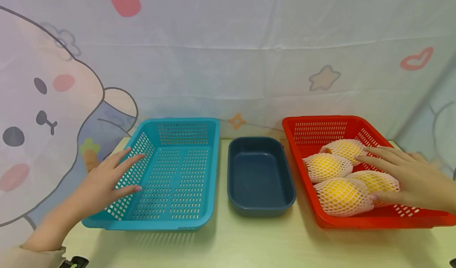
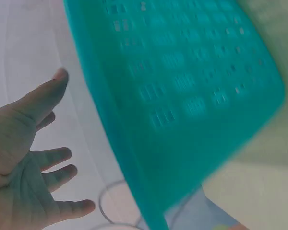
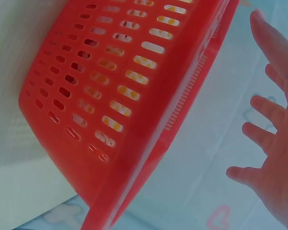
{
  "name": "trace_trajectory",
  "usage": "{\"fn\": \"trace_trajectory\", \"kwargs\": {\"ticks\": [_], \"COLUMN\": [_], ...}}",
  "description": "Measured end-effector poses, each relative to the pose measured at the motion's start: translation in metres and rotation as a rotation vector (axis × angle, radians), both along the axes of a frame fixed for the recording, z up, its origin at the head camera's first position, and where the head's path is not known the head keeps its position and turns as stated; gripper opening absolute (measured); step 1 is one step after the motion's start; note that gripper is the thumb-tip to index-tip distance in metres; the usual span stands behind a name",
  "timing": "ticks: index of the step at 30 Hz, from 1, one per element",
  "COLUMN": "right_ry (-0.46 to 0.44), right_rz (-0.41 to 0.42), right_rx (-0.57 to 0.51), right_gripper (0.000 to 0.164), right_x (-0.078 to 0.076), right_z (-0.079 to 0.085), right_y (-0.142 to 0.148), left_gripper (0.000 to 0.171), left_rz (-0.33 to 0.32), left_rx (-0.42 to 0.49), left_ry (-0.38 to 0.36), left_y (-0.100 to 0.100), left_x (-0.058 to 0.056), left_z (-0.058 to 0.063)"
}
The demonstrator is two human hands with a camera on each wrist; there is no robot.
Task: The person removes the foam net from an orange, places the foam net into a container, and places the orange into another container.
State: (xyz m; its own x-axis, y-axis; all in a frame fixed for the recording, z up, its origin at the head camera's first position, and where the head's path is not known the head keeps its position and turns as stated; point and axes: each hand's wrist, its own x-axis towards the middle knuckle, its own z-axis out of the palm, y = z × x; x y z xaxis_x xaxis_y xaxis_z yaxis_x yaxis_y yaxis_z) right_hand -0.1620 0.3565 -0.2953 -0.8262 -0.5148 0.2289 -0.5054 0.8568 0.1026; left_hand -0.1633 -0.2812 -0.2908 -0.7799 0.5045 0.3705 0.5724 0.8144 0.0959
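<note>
My left hand [image 1: 103, 185], fingers spread and holding nothing, hovers over the left side of a teal plastic basket [image 1: 213, 173]. In the left wrist view that hand [image 2: 33, 158] shows beyond the basket's rim [image 2: 98, 115], apart from it. On the right, my right hand [image 1: 409, 177] reaches over a red basket [image 1: 320, 219], its fingers stretched out above several yellow fruits in white foam nets [image 1: 342, 196]. The right wrist view has the hand [image 3: 278, 120] above the red basket's rim [image 3: 149, 120], with nothing in its palm. Yellow shows through the basket's slots.
Between the two baskets stands a dark blue rectangular tub [image 1: 261, 210]. All three sit on a pale yellow-green table [image 1: 249, 244]. Behind them hangs a light cloth [image 1: 228, 62] printed with a cartoon bear, hearts and stars.
</note>
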Motion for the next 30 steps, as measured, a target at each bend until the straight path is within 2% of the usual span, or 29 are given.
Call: {"fn": "trace_trajectory", "kwargs": {"ticks": [4,9,13,18,24,30], "right_ry": [0.005,0.015,-0.001,0.000,-0.055,-0.075], "right_rz": [0.002,0.022,0.026,0.036,0.034,0.071], "right_rx": [-0.004,-0.010,-0.005,-0.012,-0.031,-0.046], "right_gripper": [0.090,0.089,0.089,0.089,0.088,0.081], "right_x": [0.000,-0.001,-0.003,-0.004,-0.006,-0.009], "right_z": [0.001,0.001,0.001,0.000,0.000,-0.001], "right_y": [0.001,0.001,0.000,-0.001,-0.004,-0.011], "left_gripper": [0.074,0.070,0.071,0.076,0.072,0.076], "left_rz": [0.050,0.053,0.111,0.183,0.222,0.241], "left_rx": [0.024,0.080,0.098,0.153,0.205,0.340], "left_ry": [-0.115,-0.169,-0.269,-0.422,-0.559,-0.663], "left_y": [-0.019,-0.042,-0.053,-0.058,-0.061,-0.059], "left_x": [-0.005,-0.011,-0.013,-0.015,-0.014,-0.015], "left_z": [0.000,-0.009,-0.015,-0.020,-0.028,-0.031]}}
